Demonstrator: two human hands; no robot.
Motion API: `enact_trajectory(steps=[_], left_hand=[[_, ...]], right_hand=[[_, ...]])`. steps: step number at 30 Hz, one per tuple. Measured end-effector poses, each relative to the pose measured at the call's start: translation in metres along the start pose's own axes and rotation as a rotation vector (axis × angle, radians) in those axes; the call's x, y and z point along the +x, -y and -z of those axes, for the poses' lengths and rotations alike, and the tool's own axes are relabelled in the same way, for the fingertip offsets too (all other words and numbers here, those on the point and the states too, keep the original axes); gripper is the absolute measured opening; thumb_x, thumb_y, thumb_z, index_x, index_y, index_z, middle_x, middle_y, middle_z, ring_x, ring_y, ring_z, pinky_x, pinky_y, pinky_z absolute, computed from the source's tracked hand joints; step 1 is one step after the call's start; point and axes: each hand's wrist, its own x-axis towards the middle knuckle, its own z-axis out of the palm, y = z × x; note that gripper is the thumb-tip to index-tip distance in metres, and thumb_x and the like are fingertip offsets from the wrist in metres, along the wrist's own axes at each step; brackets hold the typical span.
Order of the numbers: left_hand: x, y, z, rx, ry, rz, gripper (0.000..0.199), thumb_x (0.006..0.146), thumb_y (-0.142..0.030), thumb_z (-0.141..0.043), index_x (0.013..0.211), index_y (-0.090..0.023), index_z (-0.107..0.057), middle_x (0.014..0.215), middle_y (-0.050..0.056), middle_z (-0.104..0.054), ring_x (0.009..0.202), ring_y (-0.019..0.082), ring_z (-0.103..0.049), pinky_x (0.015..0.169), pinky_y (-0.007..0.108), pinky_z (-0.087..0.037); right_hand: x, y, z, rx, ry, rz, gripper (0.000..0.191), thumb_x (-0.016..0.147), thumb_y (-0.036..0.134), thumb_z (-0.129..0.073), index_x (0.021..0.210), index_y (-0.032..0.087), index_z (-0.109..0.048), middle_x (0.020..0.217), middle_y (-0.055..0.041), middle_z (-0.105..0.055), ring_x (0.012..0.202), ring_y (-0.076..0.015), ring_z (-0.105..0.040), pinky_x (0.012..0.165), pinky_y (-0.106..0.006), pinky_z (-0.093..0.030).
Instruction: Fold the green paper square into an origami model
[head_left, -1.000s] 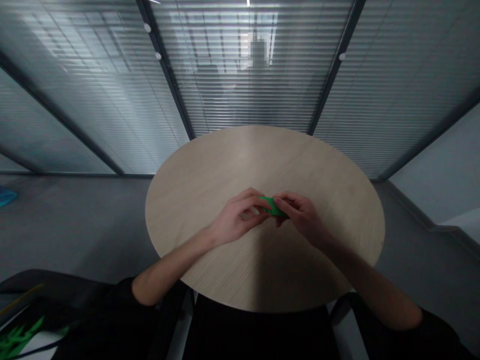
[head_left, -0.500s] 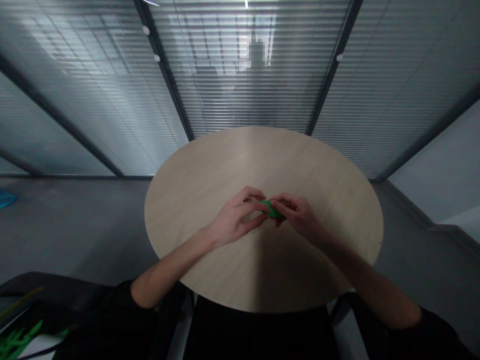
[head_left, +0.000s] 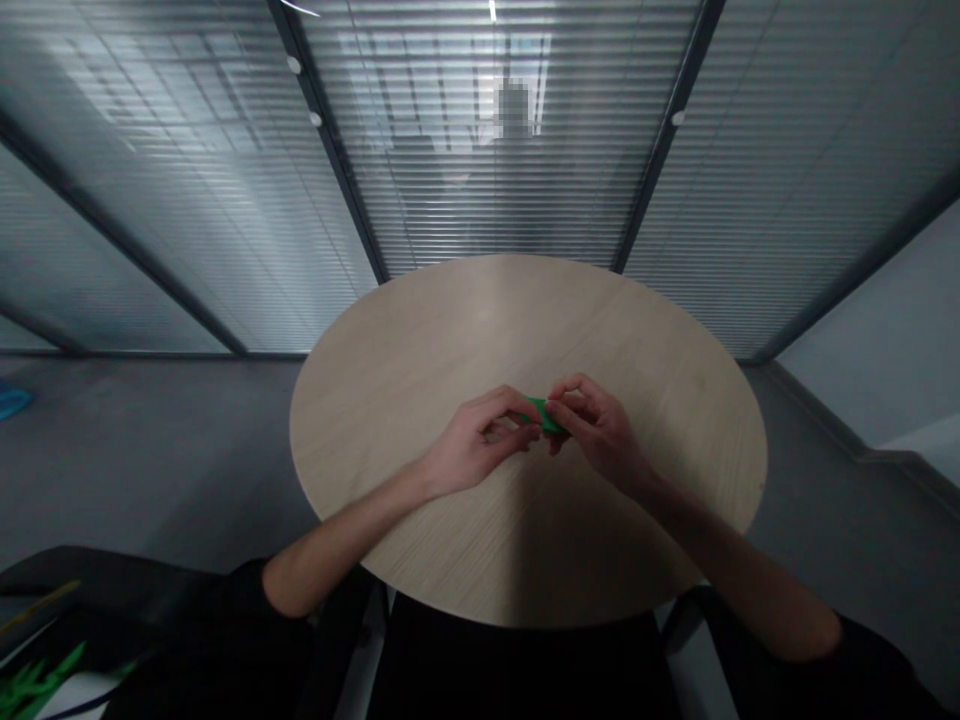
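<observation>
A small green object (head_left: 553, 424), its kind hard to make out, is held between my two hands above the middle of the round wooden table (head_left: 480, 330). My right hand (head_left: 600, 430) pinches it from the right, thumb across its near face and the index finger arched above. At the left end, the fingertips and thumb of my left hand (head_left: 474, 440) close on its edge. Fingers cover much of the object, so its full shape is hidden.
Glass panels with blinds (head_left: 495, 200) stand behind the table. A dark chair or bag with green pieces (head_left: 45, 685) and a white item is at the lower left. Something blue (head_left: 11, 402) lies on the floor at far left.
My left fingers, spread around the green object before, have drawn together at its left end. The right index finger has lifted slightly.
</observation>
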Motion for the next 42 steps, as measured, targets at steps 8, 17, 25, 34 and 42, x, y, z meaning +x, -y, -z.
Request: enact_trajectory(steps=[8, 17, 25, 34, 42], left_hand=[[0.001, 0.003, -0.001, -0.075, -0.156, -0.086, 0.014, 0.094, -0.028, -0.071, 0.101, -0.016, -0.071, 0.105, 0.008, -0.066, 0.081, 0.013, -0.069, 0.070, 0.023, -0.063], [0.000, 0.000, 0.001, 0.001, -0.144, -0.138, 0.014, 0.092, -0.026, -0.073, 0.103, -0.018, -0.073, 0.111, 0.011, -0.069, 0.092, 0.017, -0.070, 0.074, 0.027, -0.065], [0.000, -0.002, 0.004, 0.167, -0.167, -0.238, 0.010, 0.094, -0.024, -0.071, 0.102, -0.019, -0.074, 0.109, 0.010, -0.073, 0.090, 0.017, -0.071, 0.073, 0.027, -0.063], [0.003, -0.005, 0.005, 0.254, -0.184, -0.390, 0.007, 0.093, -0.017, -0.071, 0.100, -0.018, -0.074, 0.105, 0.009, -0.074, 0.090, 0.015, -0.071, 0.074, 0.025, -0.063], [0.001, -0.003, 0.004, 0.125, -0.184, -0.230, 0.009, 0.094, -0.022, -0.071, 0.099, -0.016, -0.074, 0.106, 0.010, -0.072, 0.081, 0.013, -0.071, 0.067, 0.021, -0.065]], right_hand=[[-0.009, 0.007, -0.005, -0.044, 0.053, 0.145, 0.027, 0.088, 0.042, -0.077, 0.098, 0.023, -0.060, 0.082, 0.0008, -0.068, 0.062, -0.0121, -0.067, 0.056, -0.026, -0.058], [-0.011, 0.003, -0.003, -0.182, -0.009, 0.276, 0.013, 0.093, 0.036, -0.072, 0.093, 0.023, -0.068, 0.091, -0.0021, -0.066, 0.067, -0.0121, -0.067, 0.058, -0.026, -0.059], [-0.012, 0.002, -0.001, -0.350, -0.028, 0.445, 0.005, 0.097, 0.028, -0.068, 0.096, 0.025, -0.072, 0.098, -0.0038, -0.069, 0.073, -0.0132, -0.068, 0.062, -0.027, -0.060], [-0.010, -0.001, 0.000, -0.328, -0.005, 0.511, 0.006, 0.097, 0.022, -0.068, 0.100, 0.024, -0.072, 0.099, -0.0030, -0.069, 0.071, -0.0108, -0.069, 0.061, -0.023, -0.059], [-0.011, 0.003, -0.003, -0.233, 0.008, 0.392, 0.004, 0.096, 0.022, -0.068, 0.101, 0.022, -0.069, 0.089, 0.0002, -0.067, 0.064, -0.0084, -0.069, 0.060, -0.019, -0.060]])
